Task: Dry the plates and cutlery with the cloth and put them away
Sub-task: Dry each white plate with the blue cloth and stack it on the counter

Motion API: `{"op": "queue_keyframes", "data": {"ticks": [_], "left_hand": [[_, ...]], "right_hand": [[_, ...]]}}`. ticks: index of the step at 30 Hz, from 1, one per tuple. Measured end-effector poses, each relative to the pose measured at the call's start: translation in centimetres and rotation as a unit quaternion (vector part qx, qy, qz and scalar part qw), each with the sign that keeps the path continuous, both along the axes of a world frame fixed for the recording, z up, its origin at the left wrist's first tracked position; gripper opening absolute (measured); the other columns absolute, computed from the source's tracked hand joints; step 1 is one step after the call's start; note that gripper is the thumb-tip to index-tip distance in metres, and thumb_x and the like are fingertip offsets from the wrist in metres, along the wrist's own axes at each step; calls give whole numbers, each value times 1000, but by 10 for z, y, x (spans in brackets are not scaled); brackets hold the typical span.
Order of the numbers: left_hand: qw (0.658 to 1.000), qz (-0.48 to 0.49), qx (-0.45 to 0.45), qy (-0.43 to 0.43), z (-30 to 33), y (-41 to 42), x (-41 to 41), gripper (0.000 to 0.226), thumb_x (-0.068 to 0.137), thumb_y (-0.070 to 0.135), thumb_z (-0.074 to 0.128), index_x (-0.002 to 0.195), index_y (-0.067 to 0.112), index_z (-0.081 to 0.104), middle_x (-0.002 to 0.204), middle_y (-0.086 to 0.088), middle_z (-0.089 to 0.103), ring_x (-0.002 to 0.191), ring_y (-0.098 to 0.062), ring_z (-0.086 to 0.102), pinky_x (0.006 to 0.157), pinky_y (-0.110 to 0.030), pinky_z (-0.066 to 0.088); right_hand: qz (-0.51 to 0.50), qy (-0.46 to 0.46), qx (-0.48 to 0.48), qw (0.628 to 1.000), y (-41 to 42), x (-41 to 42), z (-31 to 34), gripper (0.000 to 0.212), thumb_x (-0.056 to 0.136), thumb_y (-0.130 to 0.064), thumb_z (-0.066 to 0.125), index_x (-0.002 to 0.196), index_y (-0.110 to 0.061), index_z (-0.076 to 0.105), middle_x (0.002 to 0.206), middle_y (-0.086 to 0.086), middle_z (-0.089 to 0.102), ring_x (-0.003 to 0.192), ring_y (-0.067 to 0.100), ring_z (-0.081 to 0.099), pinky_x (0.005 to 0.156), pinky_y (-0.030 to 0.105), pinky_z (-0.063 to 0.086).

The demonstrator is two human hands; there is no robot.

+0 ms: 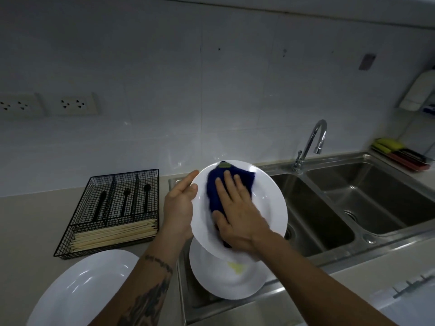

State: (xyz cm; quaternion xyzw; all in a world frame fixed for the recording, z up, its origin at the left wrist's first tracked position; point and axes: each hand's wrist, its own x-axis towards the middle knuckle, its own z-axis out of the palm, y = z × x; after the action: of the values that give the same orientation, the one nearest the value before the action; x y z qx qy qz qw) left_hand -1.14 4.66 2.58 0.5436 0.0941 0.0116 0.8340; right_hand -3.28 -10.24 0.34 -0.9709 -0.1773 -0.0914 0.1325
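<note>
The right hand (pixel 231 209) lay flat, fingers straight and spread, pressing a dark blue cloth (pixel 226 191) against the face of a white plate (pixel 266 208). The left hand (pixel 180 201) held that plate by its left rim, thumb over the front edge and the other fingers hidden behind, keeping it tilted up above the draining area at the left end of the steel sink (pixel 329 208). Directly below it a second white plate (pixel 226 278) lay on the draining area, a yellowish smear near its upper part. A third white plate (pixel 77 290) sat on the counter (pixel 35 220) at lower left. Behind it stood a black wire cutlery tray (pixel 113 208) holding dark cutlery (pixel 126 201) in three upright compartments and pale chopsticks (pixel 115 234) laid across the front one. A curved tap (pixel 313 142) rose behind the sink.
</note>
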Motion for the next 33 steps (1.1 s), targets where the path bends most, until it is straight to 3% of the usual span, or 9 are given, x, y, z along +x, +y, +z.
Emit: {"op": "queue_keyframes", "data": {"ticks": [3, 7, 11, 14, 18, 23, 26, 28, 33], "left_hand": [[1000, 17, -13, 10, 0, 7, 4, 36, 96, 1, 52, 108, 26, 74, 118, -11, 70, 107, -29, 67, 94, -42, 53], [999, 45, -3, 19, 0, 25, 2, 35, 97, 3, 52, 119, 23, 69, 118, -5, 70, 102, -28, 67, 86, -43, 57], [1000, 25, -3, 19, 2, 21, -3, 36, 97, 2, 50, 118, 23, 70, 113, -4, 71, 95, -26, 68, 74, -36, 58], [1000, -10, 3, 18, 4, 6, -5, 38, 98, 1, 49, 109, 28, 73, 110, -4, 73, 95, -25, 70, 73, -33, 57], [1000, -12, -18, -5, 7, 3, -4, 39, 97, -1, 49, 113, 26, 72, 118, -6, 71, 105, -25, 68, 91, -41, 54], [997, 38, -74, -1, 0, 21, -7, 38, 97, 1, 50, 119, 26, 67, 120, -4, 68, 97, -26, 69, 78, -40, 58], [998, 3, -62, -19, -15, 24, -13, 43, 95, -2, 50, 119, 28, 69, 137, -6, 59, 114, -31, 63, 93, -50, 53], [997, -42, -50, -29, -17, 28, -13, 49, 93, -6, 48, 124, 27, 65, 129, -5, 65, 105, -28, 67, 88, -46, 56], [979, -187, 55, -61, 4, 29, 2, 48, 97, -7, 41, 127, 23, 61, 129, -1, 66, 112, -26, 66, 95, -44, 53]], "right_hand": [[89, 47, 21, 995, 11, -15, 2, 66, 100, -41, 31, 156, -26, -1, 164, -6, -8, 149, 13, -14, 118, 30, -11], [133, 117, -20, 984, -19, -25, 0, 61, 101, -46, 26, 156, -30, 6, 163, -12, -7, 148, 7, -13, 120, 30, -8], [29, 45, -103, 993, -39, 1, 3, 77, 87, -54, 2, 156, -21, -3, 159, -4, -19, 149, 19, -18, 121, 40, -7], [-1, -22, -86, 996, -19, 19, 10, 73, 92, -50, 12, 156, -20, -6, 162, 1, -16, 148, 23, -21, 121, 47, -5], [-4, -102, -89, 991, 2, 33, 22, 72, 93, -47, 25, 157, -20, 3, 164, 6, -1, 150, 28, -6, 119, 56, 2], [-170, -107, -65, 978, -14, 32, 29, 77, 90, -52, 35, 156, -25, 6, 163, 6, 7, 147, 33, 11, 111, 63, 18], [-197, -83, -44, 976, -19, 25, 32, 77, 86, -48, 46, 151, -25, 12, 150, 10, 27, 120, 36, 39, 93, 51, 42], [-179, -95, -26, 979, -24, 24, 37, 71, 82, -44, 50, 144, -26, 21, 128, 9, 40, 98, 30, 45, 81, 42, 46], [-66, -139, -82, 985, -36, 25, 47, 79, 78, -46, 51, 149, -29, 21, 125, 4, 41, 99, 23, 45, 81, 35, 46]]}}
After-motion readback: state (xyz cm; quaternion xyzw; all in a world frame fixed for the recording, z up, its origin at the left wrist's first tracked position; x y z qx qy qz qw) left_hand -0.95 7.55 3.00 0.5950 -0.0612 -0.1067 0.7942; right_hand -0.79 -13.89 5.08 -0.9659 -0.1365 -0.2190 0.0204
